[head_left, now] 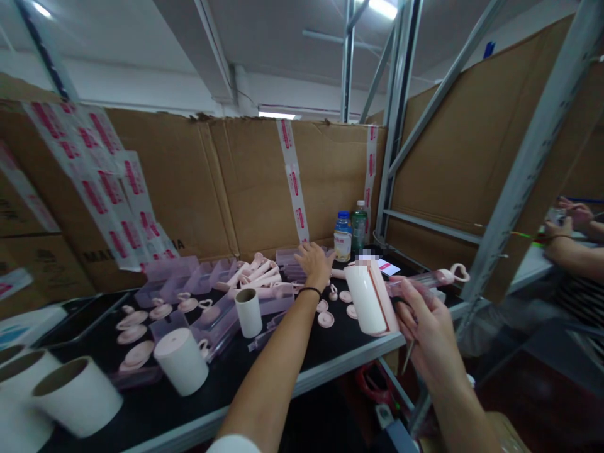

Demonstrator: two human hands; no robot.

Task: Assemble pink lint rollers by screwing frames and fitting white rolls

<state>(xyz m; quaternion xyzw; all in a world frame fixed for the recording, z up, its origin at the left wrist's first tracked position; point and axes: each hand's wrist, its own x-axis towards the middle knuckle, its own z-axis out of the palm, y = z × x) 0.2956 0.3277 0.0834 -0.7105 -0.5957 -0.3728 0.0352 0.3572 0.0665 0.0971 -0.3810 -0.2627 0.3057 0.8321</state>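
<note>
The right hand [427, 327] grips 1 assembled white lint roller with pink handle [377, 296], while the open left hand [315, 261] reaches toward loose pink plastic handles [257, 270] waiting on the black counter [330, 352].

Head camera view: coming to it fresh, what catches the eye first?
The right hand holds up a white paper roll on a pink plastic heart-ended handle over the black table's right edge. The left hand reaches across to the heap of pink plastic handles by the cardboard wall. More white paper rolls stand or lie at the near left, among pink round caps.
</note>
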